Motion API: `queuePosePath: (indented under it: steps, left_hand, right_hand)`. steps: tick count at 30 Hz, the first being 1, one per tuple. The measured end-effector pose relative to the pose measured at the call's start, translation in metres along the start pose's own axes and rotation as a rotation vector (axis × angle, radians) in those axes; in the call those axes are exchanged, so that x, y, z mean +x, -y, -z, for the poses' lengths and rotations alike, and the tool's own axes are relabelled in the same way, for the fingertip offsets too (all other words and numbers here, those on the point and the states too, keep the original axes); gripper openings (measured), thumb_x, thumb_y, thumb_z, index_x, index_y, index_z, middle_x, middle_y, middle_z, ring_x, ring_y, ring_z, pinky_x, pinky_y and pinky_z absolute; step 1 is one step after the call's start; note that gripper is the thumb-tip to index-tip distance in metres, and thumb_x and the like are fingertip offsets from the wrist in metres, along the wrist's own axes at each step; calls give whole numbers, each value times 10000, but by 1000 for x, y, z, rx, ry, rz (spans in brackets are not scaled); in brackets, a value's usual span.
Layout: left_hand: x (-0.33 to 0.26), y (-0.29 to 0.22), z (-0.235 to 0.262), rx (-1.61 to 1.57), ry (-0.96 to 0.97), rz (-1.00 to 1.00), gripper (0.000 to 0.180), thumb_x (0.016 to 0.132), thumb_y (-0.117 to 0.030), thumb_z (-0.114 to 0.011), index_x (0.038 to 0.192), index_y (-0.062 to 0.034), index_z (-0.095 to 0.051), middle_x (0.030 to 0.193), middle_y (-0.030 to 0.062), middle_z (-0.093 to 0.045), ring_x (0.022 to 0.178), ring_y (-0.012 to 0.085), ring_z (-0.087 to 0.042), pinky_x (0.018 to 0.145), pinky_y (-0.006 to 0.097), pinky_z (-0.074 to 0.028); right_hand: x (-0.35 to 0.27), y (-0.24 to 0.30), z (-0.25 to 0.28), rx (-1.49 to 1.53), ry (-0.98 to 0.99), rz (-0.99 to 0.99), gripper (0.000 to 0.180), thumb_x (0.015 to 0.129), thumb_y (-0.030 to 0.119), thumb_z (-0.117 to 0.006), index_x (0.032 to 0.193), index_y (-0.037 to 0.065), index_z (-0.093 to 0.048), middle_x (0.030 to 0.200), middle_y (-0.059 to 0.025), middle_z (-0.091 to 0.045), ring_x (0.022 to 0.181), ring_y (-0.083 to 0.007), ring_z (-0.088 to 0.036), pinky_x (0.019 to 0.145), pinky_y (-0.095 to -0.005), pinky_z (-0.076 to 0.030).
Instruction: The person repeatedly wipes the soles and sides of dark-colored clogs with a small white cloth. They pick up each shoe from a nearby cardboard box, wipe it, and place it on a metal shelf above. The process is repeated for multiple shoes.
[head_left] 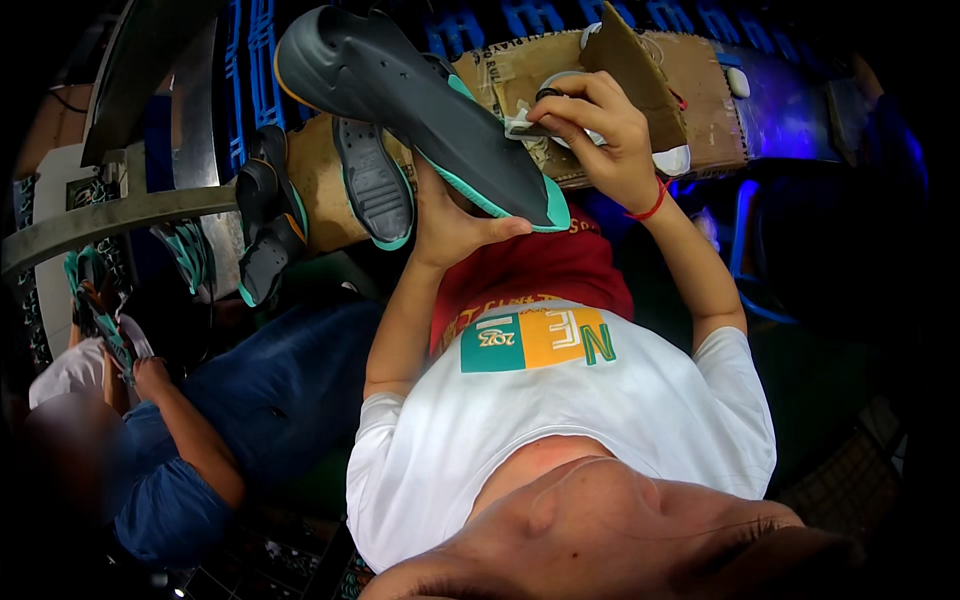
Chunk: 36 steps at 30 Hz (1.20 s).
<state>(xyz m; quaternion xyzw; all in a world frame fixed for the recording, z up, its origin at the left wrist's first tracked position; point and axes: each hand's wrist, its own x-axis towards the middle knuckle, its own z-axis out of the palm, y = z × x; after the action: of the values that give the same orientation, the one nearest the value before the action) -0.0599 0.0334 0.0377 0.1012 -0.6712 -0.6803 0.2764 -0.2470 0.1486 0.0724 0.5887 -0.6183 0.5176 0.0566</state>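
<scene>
A long dark grey shoe insole (440, 100) with a cupped heel and teal edging lies slantwise over my left hand (450, 220). The thumb presses by its teal end, and the other fingers are hidden beneath it. Just right of the insole, my right hand (605, 135) has its thumb and forefinger pinched together. A small whitish scrap (522, 127) shows at those fingertips; what they grip is too small to name. A red cord circles the right wrist. Left of my left hand, another dark piece (378, 185) with a ribbed face and teal rim rests on cardboard.
A cardboard box (645, 75) with a raised flap stands behind my right hand. More dark insoles (268, 250) lie at the left, near a curved metal bar (130, 220). Blue slatted racking (530, 15) runs along the far side. A co-worker (190, 450) handles similar pieces at lower left.
</scene>
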Motion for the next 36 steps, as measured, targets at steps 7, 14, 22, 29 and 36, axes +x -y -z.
queuePosePath:
  steps: [7, 14, 22, 29, 36]
  left_hand:
    - [0, -11, -3, -119, 46, 39, 1182, 561, -191, -951, 1442, -48, -176, 1312, 122, -429, 1205, 241, -512, 998, 374, -483]
    - [2, -13, -3, -138, 84, 68, 1207, 568, -160, -943, 1469, -65, -146, 1328, 113, -416, 1221, 237, -501, 1003, 377, -486]
    - [-1, -13, 4, -135, 113, 88, 1216, 565, -151, -942, 1479, -58, -146, 1346, 119, -415, 1231, 232, -499, 1022, 378, -468]
    - [-2, -17, -4, -123, 238, 140, 1284, 550, -167, -951, 1501, -56, -95, 1369, 129, -407, 1251, 249, -488, 1028, 400, -451]
    - [9, -18, -6, -47, 325, 155, 1251, 557, -203, -939, 1499, -61, -127, 1370, 131, -409, 1241, 265, -485, 1058, 402, -403]
  right_hand:
    - [11, 6, 11, -94, 52, 171, 234, 729, -41, -711, 925, 85, -726, 982, -91, -620, 811, -224, -549, 657, -305, -457]
    - [19, 6, 22, -57, 144, 248, 236, 715, -1, -728, 927, 104, -723, 980, -92, -614, 801, -231, -544, 671, -318, -453]
    - [23, 7, 23, -17, 148, 104, 189, 766, 50, -727, 939, 127, -732, 931, -73, -618, 813, -234, -556, 689, -325, -448]
    - [37, -5, 11, -35, 10, 178, 212, 767, 41, -734, 962, 123, -741, 958, -62, -634, 805, -198, -553, 662, -297, -445]
    - [28, 11, 41, -55, 127, 137, 159, 778, 27, -716, 916, 106, -725, 949, -73, -624, 804, -246, -554, 733, -342, -422]
